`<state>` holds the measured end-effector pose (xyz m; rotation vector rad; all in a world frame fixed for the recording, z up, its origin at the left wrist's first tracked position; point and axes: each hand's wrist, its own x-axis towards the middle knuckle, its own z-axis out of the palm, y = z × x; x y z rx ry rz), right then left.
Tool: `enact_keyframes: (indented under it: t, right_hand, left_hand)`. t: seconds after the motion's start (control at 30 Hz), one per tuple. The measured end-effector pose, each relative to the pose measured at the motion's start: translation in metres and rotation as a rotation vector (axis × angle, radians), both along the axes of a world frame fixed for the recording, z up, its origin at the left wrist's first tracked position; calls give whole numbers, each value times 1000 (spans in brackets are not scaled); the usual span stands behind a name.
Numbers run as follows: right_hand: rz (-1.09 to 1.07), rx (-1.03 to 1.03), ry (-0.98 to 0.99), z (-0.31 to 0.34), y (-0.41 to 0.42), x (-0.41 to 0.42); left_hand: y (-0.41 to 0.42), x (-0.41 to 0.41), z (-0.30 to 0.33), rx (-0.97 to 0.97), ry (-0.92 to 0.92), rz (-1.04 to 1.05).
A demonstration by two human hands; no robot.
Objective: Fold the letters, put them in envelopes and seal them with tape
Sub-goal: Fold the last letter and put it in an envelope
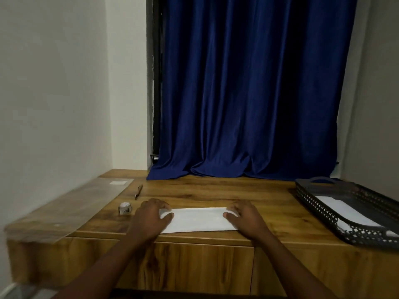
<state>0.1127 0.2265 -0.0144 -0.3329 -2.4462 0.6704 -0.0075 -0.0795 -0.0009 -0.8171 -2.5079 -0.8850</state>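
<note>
A white letter (198, 220) lies folded over on the wooden desk (216, 193), near its front edge. My left hand (151, 216) pinches the sheet's left end, thumb on top and fingers curled over the far edge. On the right end my right hand (245, 214) pinches it the same way. A small roll of tape (125, 208) stands just left of my left hand. Clear plastic envelopes (71, 206) lie in a stack at the desk's left end.
A pen (138, 191) lies behind the tape. A black perforated tray (354, 212) holding white paper (347, 212) sits at the right end of the desk. A blue curtain (254, 93) hangs down onto the back of the desk.
</note>
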Motion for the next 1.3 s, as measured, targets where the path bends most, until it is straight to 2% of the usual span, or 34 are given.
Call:
enact_keyframes:
  t: [0.13,0.27,0.33,0.4,0.5,0.57,0.67,0.87,0.97,1.1,1.3]
  right_hand:
    - [-12,136,-109,-1,-3,-1]
    - [-20,161,-88,-4,-2,-3]
    - [-25,169,-72,-6,-3,-5]
    - [-25,174,-68,-7,-2,-5]
    - [-19,162,-76,-7,0,-5]
    - [-17,168,-77,-6,0,-6]
    - [-28,179,-73,-6,-1,-6]
    - [-30,184,-76,-4,-4,-2]
    - [-26,181,-82,-3,-7,-1]
    - [-13,150,-95,1,-11,-1]
    - [39,105,-99,9,-40,-18]
  left_hand:
    - [-1,3,1,25,-21,-4]
    - [-6,5,6,150,37,-58]
    - [-15,3,9,270,70,35]
    - [-31,-4,14,308,81,158]
    - [-67,-25,21,359,-53,197]
    - [-91,-38,23,318,-193,165]
    - [-110,-48,19,138,-321,107]
    - [-103,-52,12,78,-186,106]
    - [-93,-53,15,214,-218,71]
    - [-62,-42,29,418,-264,-81]
    - [7,-11,41,561,-362,-309]
